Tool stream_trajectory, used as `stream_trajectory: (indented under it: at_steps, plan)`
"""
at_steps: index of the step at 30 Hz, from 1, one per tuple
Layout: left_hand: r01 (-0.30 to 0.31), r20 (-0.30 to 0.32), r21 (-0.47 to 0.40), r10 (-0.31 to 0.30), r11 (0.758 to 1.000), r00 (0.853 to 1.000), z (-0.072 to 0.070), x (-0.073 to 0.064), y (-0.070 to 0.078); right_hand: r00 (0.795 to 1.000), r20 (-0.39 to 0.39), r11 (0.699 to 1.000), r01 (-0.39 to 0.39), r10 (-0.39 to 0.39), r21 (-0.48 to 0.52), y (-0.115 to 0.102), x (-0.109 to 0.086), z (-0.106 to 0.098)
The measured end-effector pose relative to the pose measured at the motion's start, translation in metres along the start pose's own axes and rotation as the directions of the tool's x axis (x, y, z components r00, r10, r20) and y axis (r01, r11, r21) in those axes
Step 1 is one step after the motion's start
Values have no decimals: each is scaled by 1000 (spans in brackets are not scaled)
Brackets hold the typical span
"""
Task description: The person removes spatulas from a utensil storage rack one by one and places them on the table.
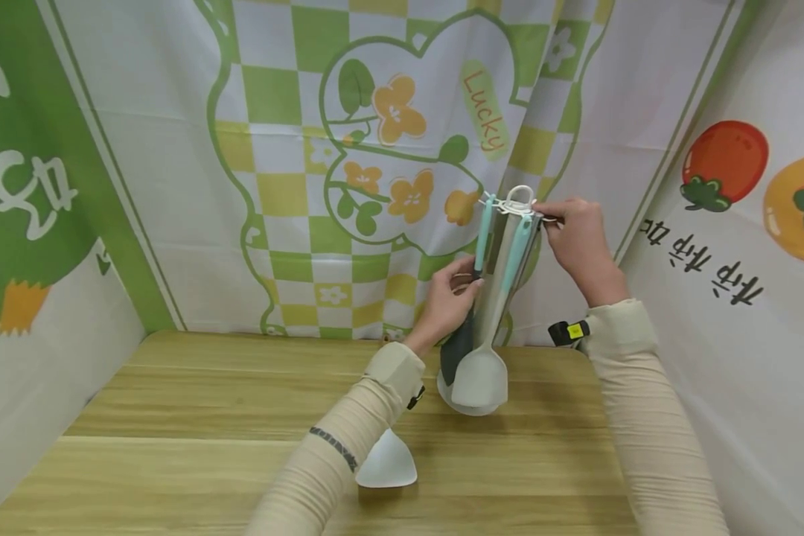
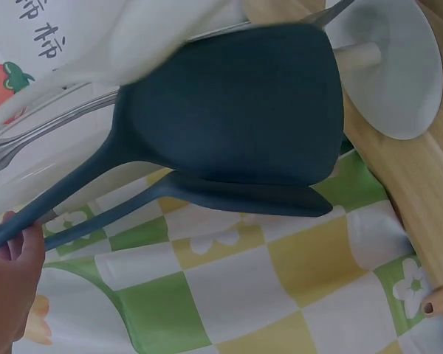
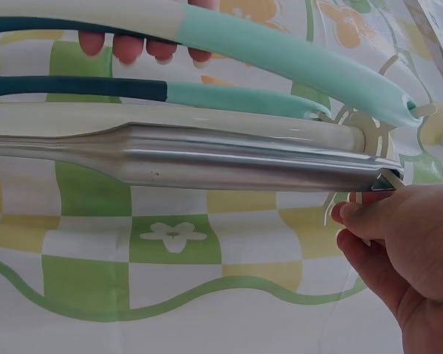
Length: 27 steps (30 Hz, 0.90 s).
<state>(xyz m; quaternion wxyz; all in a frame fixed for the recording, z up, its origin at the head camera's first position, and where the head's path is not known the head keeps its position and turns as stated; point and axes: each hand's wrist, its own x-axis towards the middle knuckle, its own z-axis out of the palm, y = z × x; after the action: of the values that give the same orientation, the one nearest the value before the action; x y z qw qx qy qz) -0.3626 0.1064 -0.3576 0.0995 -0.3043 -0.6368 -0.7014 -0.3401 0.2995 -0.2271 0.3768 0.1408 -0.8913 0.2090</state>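
A white utensil rack [image 1: 517, 206] stands upright, with a round base [image 1: 472, 409] and hooks at its top. A white spatula [image 1: 481, 378] with a mint handle hangs at its front. My left hand [image 1: 452, 298] grips the handle of a dark blue spatula [image 2: 232, 103]. Another dark blue utensil [image 2: 244, 199] hangs right behind that spatula. My right hand [image 1: 576, 234] pinches a hook of the rack, beside the end of a stainless steel handle [image 3: 244, 162]. Fingertips of my left hand show behind the mint handles in the right wrist view.
On the wooden table [image 1: 208, 417] lies a white shovel-shaped piece [image 1: 386, 463], partly hidden under my left forearm. A checkered curtain [image 1: 275, 186] hangs right behind the rack. Printed wall panels [image 1: 717, 313] border the table on both sides.
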Motion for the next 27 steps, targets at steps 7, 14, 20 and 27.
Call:
stream_trajectory:
  at_steps: [7, 14, 20, 27]
  plan:
    - [-23, -33, -8, 22, 1000, 999, 0, 1, 0, 1000, 0, 1000, 2, -2, -1, -1, 0, -1]
    - [-22, -32, -11, 21, 1000, 999, 0, 0, 3, 1000, -3, 1000, 7, -7, -9, 2, 1, 1]
    - [-28, -45, -46, 25, 999, 999, -1, 1, 3, 1000, -5, 1000, 17, -17, -4, 3, 1, 1]
    - [-27, -64, -43, 24, 999, 998, -4, 1, 5, 1000, -1, 1000, 23, -23, 9, 1, 0, 0]
